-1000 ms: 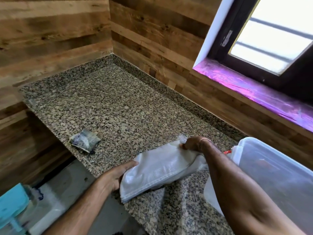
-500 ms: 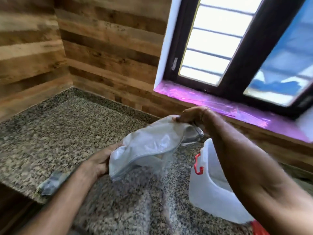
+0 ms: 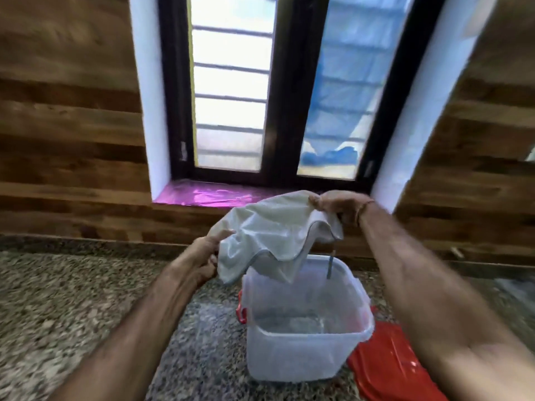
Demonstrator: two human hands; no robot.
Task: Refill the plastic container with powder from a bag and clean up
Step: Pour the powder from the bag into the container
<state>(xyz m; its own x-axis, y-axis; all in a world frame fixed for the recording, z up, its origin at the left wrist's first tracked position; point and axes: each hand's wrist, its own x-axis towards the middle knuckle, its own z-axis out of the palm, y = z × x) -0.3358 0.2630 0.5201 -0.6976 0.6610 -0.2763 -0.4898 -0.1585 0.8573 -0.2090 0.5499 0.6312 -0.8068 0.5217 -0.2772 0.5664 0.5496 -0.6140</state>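
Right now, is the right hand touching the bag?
Touching. In the head view, the right hand pinches the top edge of the bag, lifting that end higher over the open container.

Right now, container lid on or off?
Off. The plastic container is open-topped under the bag; the red lid lies on the counter beside it.

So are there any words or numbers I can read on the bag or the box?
None can be read.
Bag: plain white, no print visible.
Plastic container: clear, no label visible.
Red lid: no writing visible.
The picture is blurred, so small print could be missed.
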